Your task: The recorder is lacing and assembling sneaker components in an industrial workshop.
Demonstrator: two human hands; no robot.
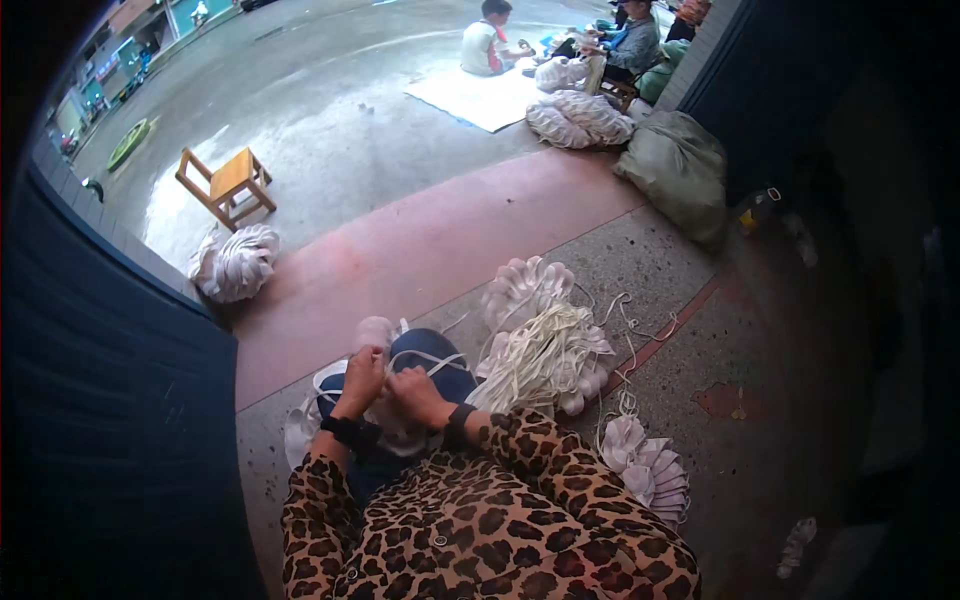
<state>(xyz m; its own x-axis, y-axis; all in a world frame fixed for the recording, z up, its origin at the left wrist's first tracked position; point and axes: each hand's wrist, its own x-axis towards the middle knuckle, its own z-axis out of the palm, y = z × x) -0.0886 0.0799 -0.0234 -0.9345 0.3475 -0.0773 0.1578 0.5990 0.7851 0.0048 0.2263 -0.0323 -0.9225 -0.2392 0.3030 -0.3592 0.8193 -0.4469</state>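
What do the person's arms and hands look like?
The arms wear leopard-print sleeves, tan with dark spots: left sleeve, right sleeve. Each wrist has a black band, a left band and a right band. The left hand and right hand wear no gloves.

Wooden chair (backrest leftward) outside.

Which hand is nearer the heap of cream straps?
Right: the right hand sits left of the heap of cream straps; the left hand is farther left.
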